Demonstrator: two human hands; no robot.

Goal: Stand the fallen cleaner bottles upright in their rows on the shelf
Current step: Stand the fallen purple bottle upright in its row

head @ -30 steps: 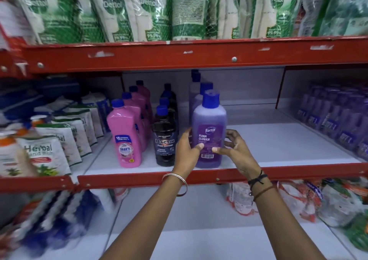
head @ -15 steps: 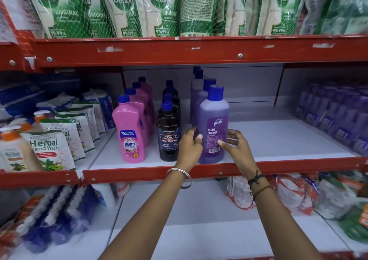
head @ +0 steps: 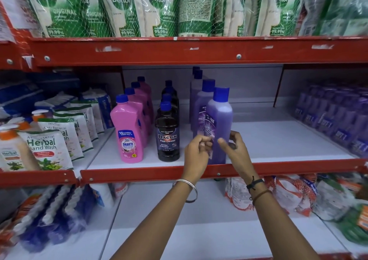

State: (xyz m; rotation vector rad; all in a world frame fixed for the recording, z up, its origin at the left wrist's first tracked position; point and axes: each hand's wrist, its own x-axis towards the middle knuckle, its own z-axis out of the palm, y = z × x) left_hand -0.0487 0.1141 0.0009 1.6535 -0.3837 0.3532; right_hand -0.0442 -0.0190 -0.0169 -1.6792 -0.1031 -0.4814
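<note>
At centre frame, the front purple cleaner bottle [head: 219, 128] stands upright at the head of its row on the white shelf [head: 268, 140], just behind the red front rail [head: 139, 175], with its label turned toward the left of the frame. The left hand [head: 196, 152] sits at the bottle's lower left with fingers curled and pinched at the label edge; the right hand [head: 234, 150] wraps loosely around the lower right side, fingers partly closed on the body. Whether either hand bears firm pressure cannot be told. The step in hand appears to be facing the bottle. Rotate it about its base with both hands low, keeping the base flat on the shelf. Avoid nudging the purple bottle [head: 201, 108] directly behind or the black Bactin bottle [head: 168, 134] to the left. Release only when the bottle stands steady.
</note>
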